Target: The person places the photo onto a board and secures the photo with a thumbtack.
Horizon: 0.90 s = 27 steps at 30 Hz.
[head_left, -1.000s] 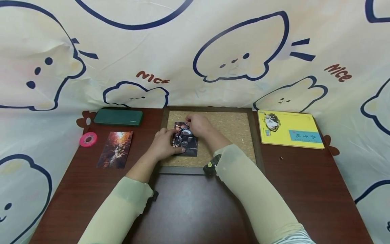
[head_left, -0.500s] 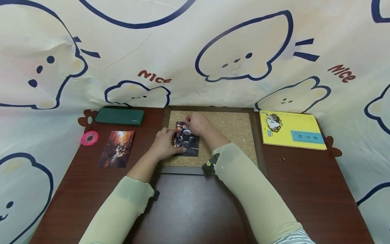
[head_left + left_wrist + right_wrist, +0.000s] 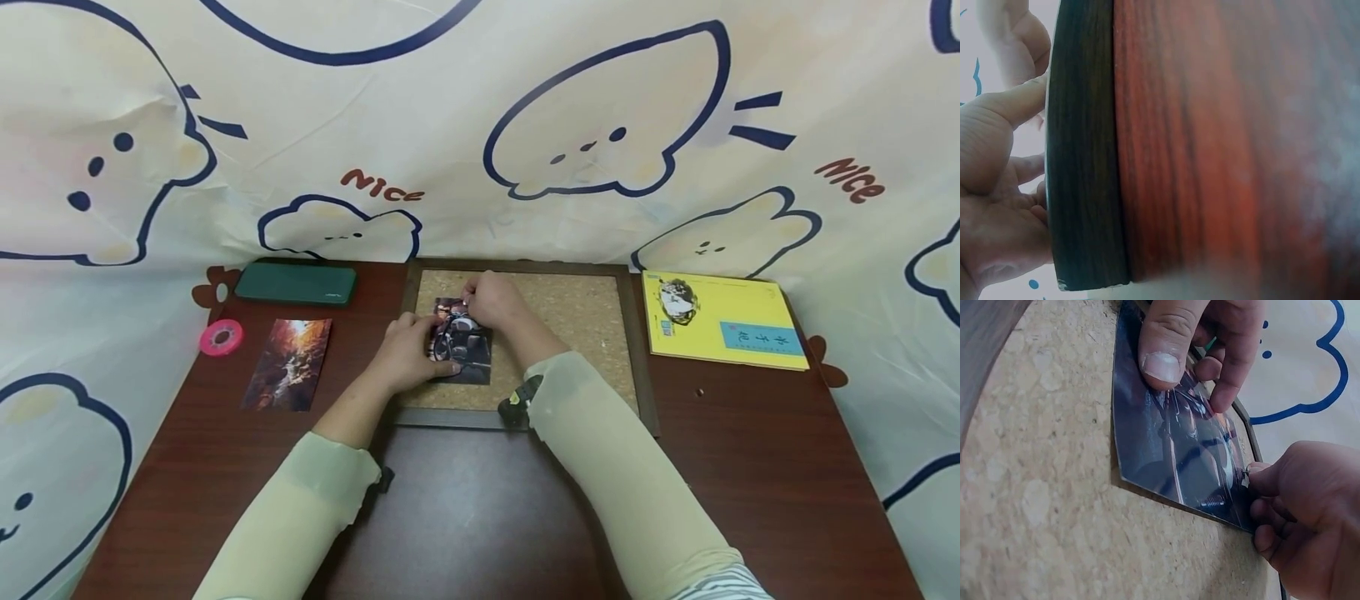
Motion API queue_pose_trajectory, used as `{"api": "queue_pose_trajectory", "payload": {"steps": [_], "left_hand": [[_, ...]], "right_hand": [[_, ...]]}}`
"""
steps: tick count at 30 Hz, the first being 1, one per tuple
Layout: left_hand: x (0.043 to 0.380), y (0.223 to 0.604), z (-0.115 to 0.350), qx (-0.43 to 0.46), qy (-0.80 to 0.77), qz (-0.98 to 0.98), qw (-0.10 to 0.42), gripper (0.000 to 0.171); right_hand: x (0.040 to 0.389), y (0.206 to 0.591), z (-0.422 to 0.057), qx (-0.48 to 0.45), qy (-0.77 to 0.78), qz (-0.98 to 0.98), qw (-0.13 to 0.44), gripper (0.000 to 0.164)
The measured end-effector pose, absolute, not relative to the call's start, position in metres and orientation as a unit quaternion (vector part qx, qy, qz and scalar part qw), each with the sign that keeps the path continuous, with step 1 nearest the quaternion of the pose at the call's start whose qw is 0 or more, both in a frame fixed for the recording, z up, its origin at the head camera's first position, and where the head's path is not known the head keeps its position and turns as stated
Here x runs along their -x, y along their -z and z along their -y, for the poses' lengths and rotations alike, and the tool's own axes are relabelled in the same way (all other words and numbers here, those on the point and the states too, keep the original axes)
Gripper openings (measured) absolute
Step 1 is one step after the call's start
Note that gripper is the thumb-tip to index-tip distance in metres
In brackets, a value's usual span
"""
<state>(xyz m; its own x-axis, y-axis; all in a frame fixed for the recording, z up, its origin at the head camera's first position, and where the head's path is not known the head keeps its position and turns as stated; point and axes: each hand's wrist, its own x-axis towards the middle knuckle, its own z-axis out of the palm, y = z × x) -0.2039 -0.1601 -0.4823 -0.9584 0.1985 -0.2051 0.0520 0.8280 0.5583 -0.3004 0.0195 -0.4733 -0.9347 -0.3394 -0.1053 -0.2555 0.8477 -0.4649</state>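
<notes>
A dark photo print [image 3: 471, 360] of a motorcycle lies upright on the left part of a framed cork board [image 3: 566, 317]. My left hand [image 3: 405, 354] rests on its left side. In the right wrist view the left thumb [image 3: 1163, 365] presses flat on the print, fingers spread along the far edge. At the print's upper right corner, my right hand [image 3: 497, 302] pinches a small, shiny pin-like piece [image 3: 1247, 472] between thumb and forefinger. Most of that piece is hidden by the fingertips. The left wrist view shows mainly the board's dark frame [image 3: 1085, 150], with fingers behind it.
A second photo print [image 3: 291, 365] with orange light lies left of the board. Beside it are a pink tape roll [image 3: 221, 337] and a green case [image 3: 296, 284]. A yellow book [image 3: 723, 321] lies to the right, with a tiny dark object [image 3: 700, 392] in front.
</notes>
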Motion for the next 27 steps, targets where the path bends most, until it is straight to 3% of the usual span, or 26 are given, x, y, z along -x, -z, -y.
{"api": "queue_pose_trajectory", "payload": {"steps": [12,19,27], "left_hand": [[0.205,0.481,0.158,-0.063,-0.284,-0.949,0.124,0.094],[0.206,0.482,0.157,-0.069,-0.281,-0.949,0.125,0.095],[0.204,0.480,0.159,-0.066,-0.281,-0.949,0.128,0.096]], "right_hand": [[0.303,0.473,-0.022,0.163,0.213,-0.959,0.094,0.016],[0.306,0.488,-0.039,0.199,0.315,-0.924,0.086,0.013],[0.301,0.494,-0.056,0.236,0.365,-0.895,0.099,0.034]]}}
